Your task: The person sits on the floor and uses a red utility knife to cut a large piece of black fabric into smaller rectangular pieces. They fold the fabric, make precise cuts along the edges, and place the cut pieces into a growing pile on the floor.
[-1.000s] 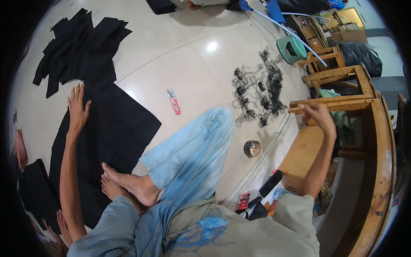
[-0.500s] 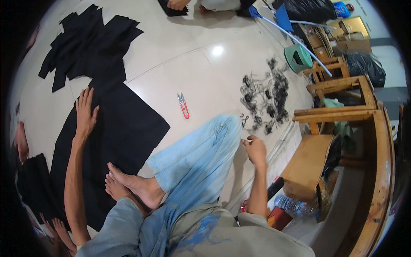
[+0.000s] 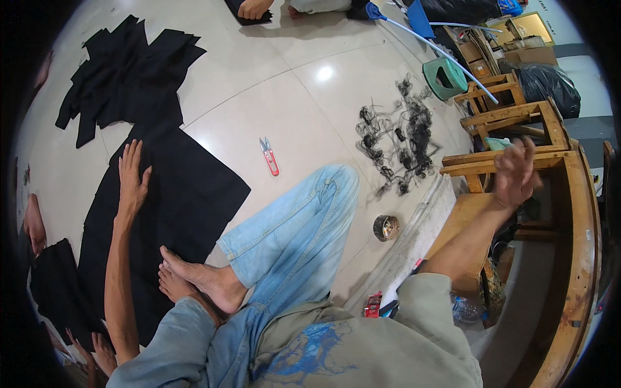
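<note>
My left hand (image 3: 133, 180) lies flat on a large black fabric piece (image 3: 187, 187), its fingers stretched out. That fabric spreads over the floor beside my bare feet (image 3: 200, 278). Raised in front of the wooden frame on the right is my right hand (image 3: 517, 173); motion blurs its fingers, and I cannot make out anything in them. Red-handled thread snips (image 3: 269, 157) lie on the tiles between the fabric and a tangle of black thread scraps (image 3: 404, 139). Next to my knee stands a small round dark tin (image 3: 387, 227) with small bits inside.
More black cut pieces (image 3: 129, 77) are heaped at the far left, with dark fabric (image 3: 61, 284) at the near left. Another person's hand (image 3: 255, 8) holds black cloth at the top. A green stool (image 3: 445, 79), wooden furniture (image 3: 576, 220) and a cardboard box (image 3: 462, 216) line the right.
My right hand has swung from beside my knee out to the right and up, uncovering the round tin. My left hand stays on the black fabric. The view has shifted slightly.
</note>
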A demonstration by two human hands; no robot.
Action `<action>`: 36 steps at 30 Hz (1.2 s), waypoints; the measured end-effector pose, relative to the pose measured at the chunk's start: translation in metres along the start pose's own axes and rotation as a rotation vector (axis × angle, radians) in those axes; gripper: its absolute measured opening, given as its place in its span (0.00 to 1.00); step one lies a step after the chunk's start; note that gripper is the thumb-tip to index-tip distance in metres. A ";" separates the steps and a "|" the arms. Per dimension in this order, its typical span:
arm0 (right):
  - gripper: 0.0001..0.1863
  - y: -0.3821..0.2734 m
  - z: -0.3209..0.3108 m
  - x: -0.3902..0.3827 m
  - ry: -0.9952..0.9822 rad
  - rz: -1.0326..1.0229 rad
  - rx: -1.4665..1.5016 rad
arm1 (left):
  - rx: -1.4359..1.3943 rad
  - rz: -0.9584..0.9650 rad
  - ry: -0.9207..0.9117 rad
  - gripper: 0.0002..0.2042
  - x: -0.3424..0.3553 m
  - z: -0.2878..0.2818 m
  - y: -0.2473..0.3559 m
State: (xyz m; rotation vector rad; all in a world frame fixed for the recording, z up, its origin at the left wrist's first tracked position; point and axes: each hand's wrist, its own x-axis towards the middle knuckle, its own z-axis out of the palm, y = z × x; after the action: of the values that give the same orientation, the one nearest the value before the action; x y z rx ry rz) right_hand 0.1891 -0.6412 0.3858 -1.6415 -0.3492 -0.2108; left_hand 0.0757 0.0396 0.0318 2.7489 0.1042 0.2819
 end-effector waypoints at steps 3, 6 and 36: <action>0.21 0.128 -0.015 -0.011 -0.032 0.651 -1.583 | -0.016 0.030 -0.009 0.34 -0.002 -0.010 0.007; 0.25 0.215 -0.076 -0.100 0.208 0.884 -1.012 | -0.039 0.012 -0.034 0.32 -0.012 -0.021 0.009; 0.15 0.120 0.314 0.002 -0.579 -0.031 -0.397 | -0.242 -0.225 0.072 0.31 0.066 -0.013 0.007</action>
State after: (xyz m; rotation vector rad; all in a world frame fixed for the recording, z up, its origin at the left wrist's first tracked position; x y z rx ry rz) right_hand 0.2112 -0.3379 0.2418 -2.0776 -0.8113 0.1944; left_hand 0.1379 0.0445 0.0581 2.4602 0.3705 0.3097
